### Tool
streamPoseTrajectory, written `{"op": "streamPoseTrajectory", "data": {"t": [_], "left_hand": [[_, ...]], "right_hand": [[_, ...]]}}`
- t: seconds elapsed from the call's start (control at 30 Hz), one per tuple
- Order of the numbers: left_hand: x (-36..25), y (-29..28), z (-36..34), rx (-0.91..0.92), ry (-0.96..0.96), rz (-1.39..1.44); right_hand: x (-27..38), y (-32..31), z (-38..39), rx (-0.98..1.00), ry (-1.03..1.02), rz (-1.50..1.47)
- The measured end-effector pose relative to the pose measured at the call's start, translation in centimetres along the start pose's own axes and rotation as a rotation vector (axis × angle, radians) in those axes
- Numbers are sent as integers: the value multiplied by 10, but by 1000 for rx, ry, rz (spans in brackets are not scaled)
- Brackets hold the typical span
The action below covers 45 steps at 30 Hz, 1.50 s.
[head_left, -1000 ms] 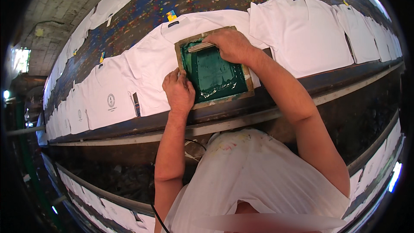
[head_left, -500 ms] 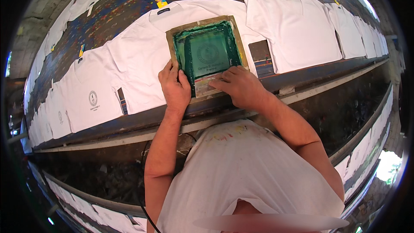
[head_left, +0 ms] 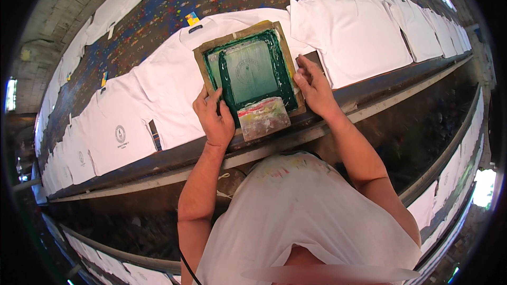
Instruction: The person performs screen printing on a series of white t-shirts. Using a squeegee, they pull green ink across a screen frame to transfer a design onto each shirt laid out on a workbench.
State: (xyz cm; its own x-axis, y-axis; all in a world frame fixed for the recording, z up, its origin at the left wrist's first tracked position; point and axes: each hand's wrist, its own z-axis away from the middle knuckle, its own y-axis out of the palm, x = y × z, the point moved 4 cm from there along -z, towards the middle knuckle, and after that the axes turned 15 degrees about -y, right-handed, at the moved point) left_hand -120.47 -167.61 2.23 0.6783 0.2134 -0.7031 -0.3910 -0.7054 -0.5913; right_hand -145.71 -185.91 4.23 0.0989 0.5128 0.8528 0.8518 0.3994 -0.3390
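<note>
A silkscreen frame (head_left: 290,58) with green mesh and a faint round emblem lies over a white T-shirt (head_left: 174,82). My left hand (head_left: 214,119) is closed on the frame's near left side, thumb inside the rim and fingers along the outside. Beside the frame's right edge, my right hand (head_left: 315,87) is open, thumb close to the wood and fingers apart. I cannot tell if it touches. The squeegee (head_left: 264,120), a flat, paint-stained blade, rests untouched at the frame's near end and overhangs it.
White shirts run along the sloping table on both sides, including a printed shirt (head_left: 119,132) to the left and a plain shirt (head_left: 354,37) to the right. A ledge (head_left: 179,171) edges the table near me. More shirts hang along a lower row behind.
My right hand has let go of the squeegee and moved right to the frame's side. The frame has shifted slightly left and tilted, and the squeegee now lies at its near end.
</note>
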Motion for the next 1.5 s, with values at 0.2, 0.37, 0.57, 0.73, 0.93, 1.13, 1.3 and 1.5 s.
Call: {"op": "streamPoseTrajectory", "data": {"t": [0.2, 0.37, 0.57, 0.73, 0.93, 1.13, 1.3, 1.5], "left_hand": [[-37, -1, -10, -5, -53, 98], [-120, 52, 10, 14, -90, 292], [-234, 148, 70, 119, -57, 427], [-306, 216, 117, 253, -13, 512], [-362, 259, 133, 279, 8, 522], [-388, 297, 111, 310, 36, 557], [-405, 346, 90, 376, 43, 674], [-417, 399, 85, 414, -16, 743]], "right_hand": [[-22, -18, 8, 72, 158, -283], [-19, -122, 47, -240, 93, -341], [-38, -269, 134, -456, 121, -372], [-66, -358, 203, -597, 164, -460], [-82, -425, 217, -616, 132, -501], [-111, -453, 209, -724, 131, -530], [-114, -476, 209, -816, 186, -458], [-122, -511, 201, -796, 246, -332]]}}
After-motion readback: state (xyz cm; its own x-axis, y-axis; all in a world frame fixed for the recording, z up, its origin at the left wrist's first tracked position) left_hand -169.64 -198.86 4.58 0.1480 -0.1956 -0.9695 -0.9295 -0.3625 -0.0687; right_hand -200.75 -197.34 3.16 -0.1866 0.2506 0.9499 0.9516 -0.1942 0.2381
